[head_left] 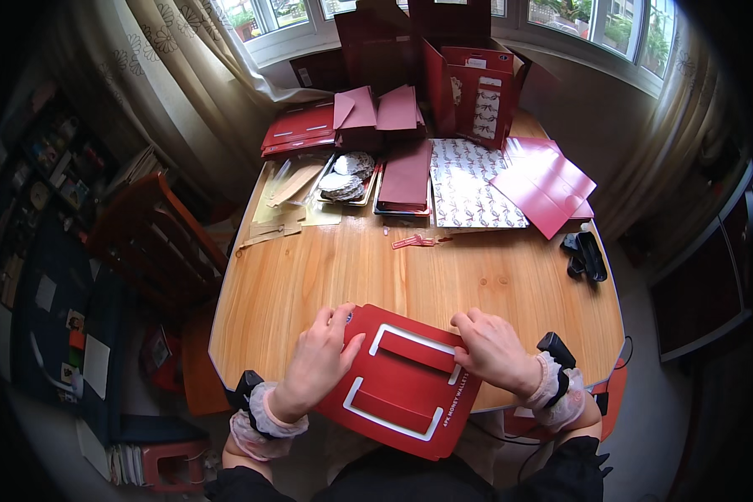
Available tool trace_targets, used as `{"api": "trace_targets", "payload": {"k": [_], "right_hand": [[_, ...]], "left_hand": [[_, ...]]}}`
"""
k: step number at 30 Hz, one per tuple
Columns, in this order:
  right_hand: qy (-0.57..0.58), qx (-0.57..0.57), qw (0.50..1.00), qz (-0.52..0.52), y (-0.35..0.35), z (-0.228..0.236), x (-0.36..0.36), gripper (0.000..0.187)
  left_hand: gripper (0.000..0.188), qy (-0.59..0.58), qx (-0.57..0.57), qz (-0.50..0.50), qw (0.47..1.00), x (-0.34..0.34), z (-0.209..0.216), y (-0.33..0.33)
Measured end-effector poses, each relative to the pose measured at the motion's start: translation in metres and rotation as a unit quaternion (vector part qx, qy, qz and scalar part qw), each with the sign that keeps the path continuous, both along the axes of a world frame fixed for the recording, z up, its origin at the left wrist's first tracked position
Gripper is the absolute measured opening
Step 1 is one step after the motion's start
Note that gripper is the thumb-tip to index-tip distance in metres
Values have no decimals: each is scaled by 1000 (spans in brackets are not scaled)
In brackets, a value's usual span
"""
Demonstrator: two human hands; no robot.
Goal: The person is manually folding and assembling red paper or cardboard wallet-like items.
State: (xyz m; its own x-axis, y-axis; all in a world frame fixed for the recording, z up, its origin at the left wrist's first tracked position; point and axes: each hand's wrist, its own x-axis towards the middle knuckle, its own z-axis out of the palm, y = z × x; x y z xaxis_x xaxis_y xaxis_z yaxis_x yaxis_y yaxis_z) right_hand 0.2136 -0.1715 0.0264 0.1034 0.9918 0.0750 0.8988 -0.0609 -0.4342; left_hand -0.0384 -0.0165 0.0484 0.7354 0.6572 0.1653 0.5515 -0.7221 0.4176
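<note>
The red card panel (403, 387) is at lower centre of the frame: probably light, stiff, creasable — grip by opposite edges, clear of its white-outlined bands (417, 354). Left hand (316, 360) and right hand (498, 353) hold its sides; fingers underneath seem hidden.

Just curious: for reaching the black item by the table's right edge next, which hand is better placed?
Right hand, probably: nearer the black item. The left hand is at the left edge of the red package.

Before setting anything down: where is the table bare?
The middle of the table, between red panel and small red strips, and its right side, nearer than the black object. Crowded: far end, with red stacks, white discs, patterned sheet.
</note>
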Motion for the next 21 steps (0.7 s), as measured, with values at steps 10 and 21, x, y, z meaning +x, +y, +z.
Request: {"api": "trace_targets", "payload": {"k": [10, 21], "right_hand": [[276, -48, 959, -43, 19, 22, 31, 19], [480, 45, 872, -88, 36, -11, 74, 14]], "left_hand": [[25, -163, -242, -17, 956, 11, -4, 63], [43, -155, -389, -41, 907, 39, 4, 95]]}}
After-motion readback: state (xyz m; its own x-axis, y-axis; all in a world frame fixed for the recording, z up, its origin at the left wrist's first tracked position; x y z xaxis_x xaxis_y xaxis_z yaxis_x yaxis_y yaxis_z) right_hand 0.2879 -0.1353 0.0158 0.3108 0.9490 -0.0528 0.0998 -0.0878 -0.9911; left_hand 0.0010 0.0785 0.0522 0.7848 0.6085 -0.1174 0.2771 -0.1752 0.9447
